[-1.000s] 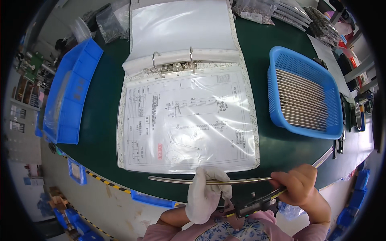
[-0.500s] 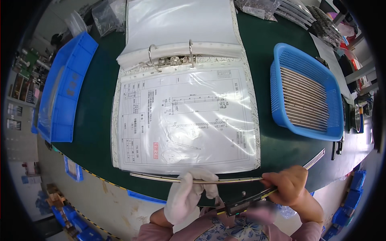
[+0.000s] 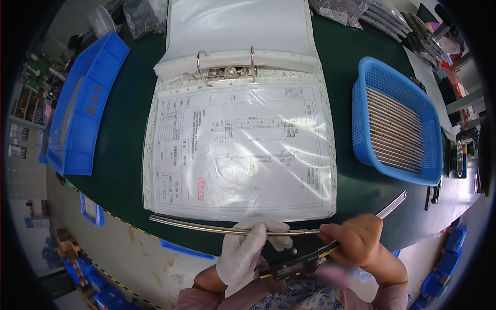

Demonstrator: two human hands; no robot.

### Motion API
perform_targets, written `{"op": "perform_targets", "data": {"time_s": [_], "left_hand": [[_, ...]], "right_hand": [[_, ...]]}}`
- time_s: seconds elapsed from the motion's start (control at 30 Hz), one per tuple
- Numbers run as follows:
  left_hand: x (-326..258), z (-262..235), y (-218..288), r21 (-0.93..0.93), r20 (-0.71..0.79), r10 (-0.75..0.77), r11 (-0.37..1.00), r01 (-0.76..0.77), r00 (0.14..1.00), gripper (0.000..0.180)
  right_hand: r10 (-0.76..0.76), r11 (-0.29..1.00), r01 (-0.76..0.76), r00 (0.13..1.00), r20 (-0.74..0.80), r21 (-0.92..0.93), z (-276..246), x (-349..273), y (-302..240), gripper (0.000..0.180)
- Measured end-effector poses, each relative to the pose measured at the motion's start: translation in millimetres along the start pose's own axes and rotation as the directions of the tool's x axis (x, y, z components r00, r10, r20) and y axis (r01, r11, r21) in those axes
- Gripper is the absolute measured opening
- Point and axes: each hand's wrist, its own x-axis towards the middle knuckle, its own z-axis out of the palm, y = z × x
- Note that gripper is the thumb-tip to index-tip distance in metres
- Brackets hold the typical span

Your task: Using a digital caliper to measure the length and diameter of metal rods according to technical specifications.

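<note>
My left hand [image 3: 240, 256], in a white glove, grips a long thin shiny metal rod [image 3: 196, 225] between thumb and fingers. The rod lies roughly level across the front of the binder, its left end reaching well past the glove. Bare and closed, my right hand [image 3: 359, 238] grips a digital caliper [image 3: 295, 267]. The caliper slants from lower left to upper right, its beam sticking out beyond my fist. The rod's right end meets the thumb and fingertips of my right hand; whether they pinch it is hard to see.
An open ring binder [image 3: 240, 150] with a technical drawing in a clear sleeve lies on the dark green table [image 3: 121, 155]. To the right, a blue basket [image 3: 363, 132] holds several metal rods. A blue bin [image 3: 85, 129] stands at left. Plastic bags [image 3: 341, 11] of parts lie along the back.
Both hands have shifted a little left, carrying the rod and caliper. The rod's left end now reaches further left. My left fingers have moved slightly along with it.
</note>
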Motion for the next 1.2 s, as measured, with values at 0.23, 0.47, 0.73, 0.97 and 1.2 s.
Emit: {"op": "perform_targets", "data": {"time_s": [0.23, 0.47, 0.73, 0.97, 1.2], "left_hand": [[0, 3, 3, 0.031, -0.01, 0.037, 0.999, -0.036, 0.999, 0.041], [2, -1, -8, -0.135, -0.03, 0.217, 0.966, -0.219, 0.976, 0.042], [4, 1, -8, -0.1, -0.064, 0.214, 0.97, -0.219, 0.975, 0.039], [-1, 6, 1, 0.103, -0.031, 0.099, 0.99, -0.095, 0.995, 0.032], [-1, 3, -6, -0.02, -0.038, 0.169, 0.985, -0.17, 0.985, 0.032]], "right_hand": [[-0.008, 1.0, 0.008, 1.0, -0.01, -0.009, -1, -6, 5, 0.018], [0.038, 0.991, -0.044, 0.998, -0.048, -0.125, -17, -22, 13, 0.019], [0.054, 0.989, -0.064, 0.996, -0.073, -0.136, -13, -25, 10, 0.019], [-0.029, 1.0, 0.028, 0.997, -0.076, -0.012, 5, -8, -2, 0.018], [-0.108, 0.993, 0.104, 0.991, -0.074, -0.059, 8, 2, -8, 0.027]]}}
